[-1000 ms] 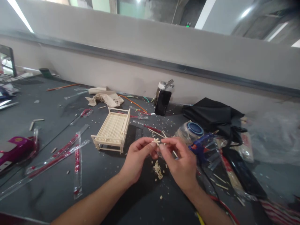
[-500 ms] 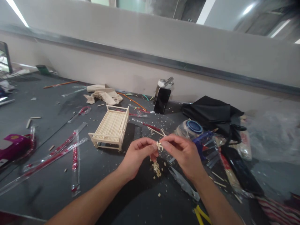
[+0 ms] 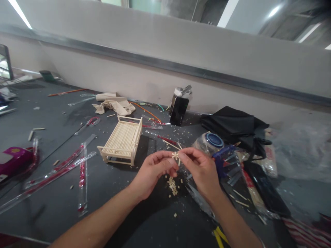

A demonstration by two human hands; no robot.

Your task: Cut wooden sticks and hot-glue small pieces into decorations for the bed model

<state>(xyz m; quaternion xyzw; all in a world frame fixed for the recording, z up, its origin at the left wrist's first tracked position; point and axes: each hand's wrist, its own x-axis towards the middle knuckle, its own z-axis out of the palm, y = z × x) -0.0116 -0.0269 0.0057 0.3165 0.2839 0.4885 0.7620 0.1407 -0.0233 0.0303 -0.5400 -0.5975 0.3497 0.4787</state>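
Observation:
Between the fingertips of my left hand point(image 3: 157, 168) and my right hand point(image 3: 200, 167) is a small star-shaped piece made of short wooden sticks point(image 3: 175, 155). Both hands are closed in a pinch on it, above the dark table. Just below them lies a pile of short cut wooden bits point(image 3: 172, 186). A miniature bed made of pale wooden sticks point(image 3: 122, 139) stands upright to the left of my hands, apart from them. My fingertips partly cover the star-shaped piece.
A phone point(image 3: 179, 111) leans on a bottle at the wall. A blue-lidded jar point(image 3: 210, 142), a blue glue gun point(image 3: 221, 158) and a black pouch point(image 3: 230, 120) are on the right. Red-filled plastic wrappers point(image 3: 82, 179) and a purple object point(image 3: 15, 160) lie left. Yellow handles point(image 3: 219, 237) show in front.
The star-shaped piece has been raised slightly and turned between my fingers, so its spread arms show more plainly. My right hand has shifted a little; the bed has stayed put.

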